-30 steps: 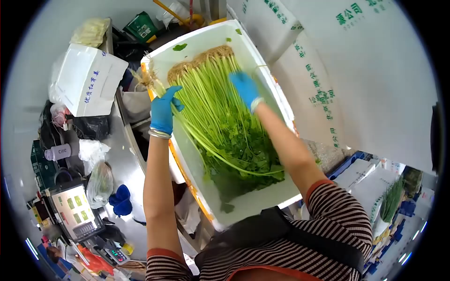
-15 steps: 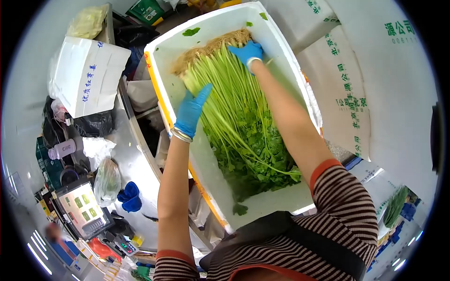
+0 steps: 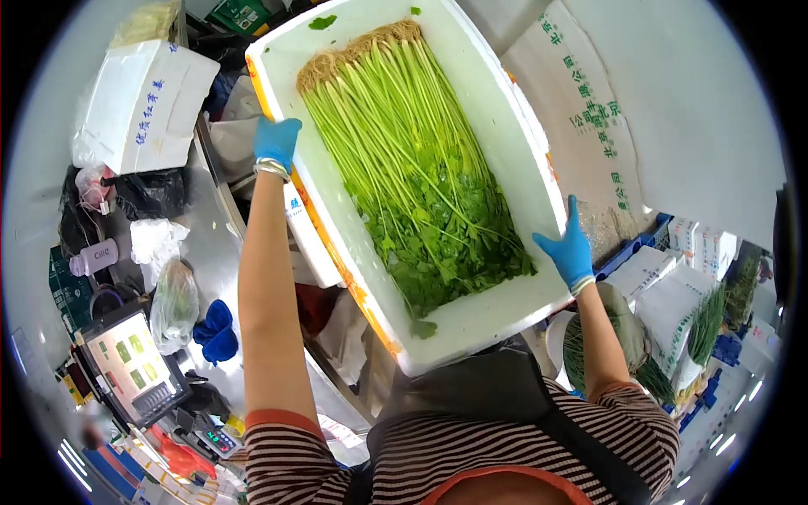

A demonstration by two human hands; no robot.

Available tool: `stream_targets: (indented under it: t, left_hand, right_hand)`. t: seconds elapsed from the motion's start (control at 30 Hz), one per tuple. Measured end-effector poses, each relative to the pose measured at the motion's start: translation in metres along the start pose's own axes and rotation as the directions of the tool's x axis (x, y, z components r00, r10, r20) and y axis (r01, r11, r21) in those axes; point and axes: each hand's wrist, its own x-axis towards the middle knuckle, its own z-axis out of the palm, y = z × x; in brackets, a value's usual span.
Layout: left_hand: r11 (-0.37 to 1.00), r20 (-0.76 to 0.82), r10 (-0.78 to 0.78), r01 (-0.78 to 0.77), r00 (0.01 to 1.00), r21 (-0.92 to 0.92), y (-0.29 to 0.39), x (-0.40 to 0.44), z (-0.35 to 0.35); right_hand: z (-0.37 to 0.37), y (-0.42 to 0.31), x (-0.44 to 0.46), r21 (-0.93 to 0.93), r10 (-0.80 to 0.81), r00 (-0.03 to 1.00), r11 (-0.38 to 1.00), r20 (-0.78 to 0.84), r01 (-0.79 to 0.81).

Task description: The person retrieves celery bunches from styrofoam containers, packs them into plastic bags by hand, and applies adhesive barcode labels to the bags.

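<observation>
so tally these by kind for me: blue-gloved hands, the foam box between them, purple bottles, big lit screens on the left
Blue-gloved hands: 2 (left hand, right hand)
Foam box: 1
Purple bottle: 1
Big lit screen: 1
Total: 5

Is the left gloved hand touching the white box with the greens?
Touching. The head view shows the left hand lying over the side of the white box, no gap between them.
</observation>
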Motion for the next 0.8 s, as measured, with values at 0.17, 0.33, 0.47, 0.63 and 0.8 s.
stream_targets:
  t: [0.17,0.33,0.47,0.63,0.8]
  left_hand:
    - [0.996,-0.026,0.058,-0.057,0.998,0.068,0.028,-0.041,-0.015]
    - [0.996,-0.135,0.032,-0.02,0.99,0.087,-0.003,-0.117,-0.065]
    - [0.976,-0.283,-0.103,0.042,0.954,-0.214,-0.018,-0.195,-0.085]
    - [0.988,-0.478,-0.144,0.154,0.866,-0.019,0.01,-0.209,-0.058]
    - [0.943,-0.252,-0.232,0.154,0.94,-0.294,-0.014,-0.225,-0.077]
  right_hand:
    - [-0.001,0.016,-0.009,-0.17,0.085,0.992,0.983,0.093,-0.068]
    - [-0.015,-0.005,0.028,-0.188,-0.133,0.988,0.971,0.072,0.145]
    - [-0.006,-0.041,0.115,-0.153,-0.305,0.946,0.935,0.113,0.32]
    - [-0.019,-0.16,0.223,-0.059,-0.486,0.845,0.872,-0.222,0.486]
    - [-0.04,-0.256,0.198,0.174,-0.75,0.609,0.585,-0.258,0.793]
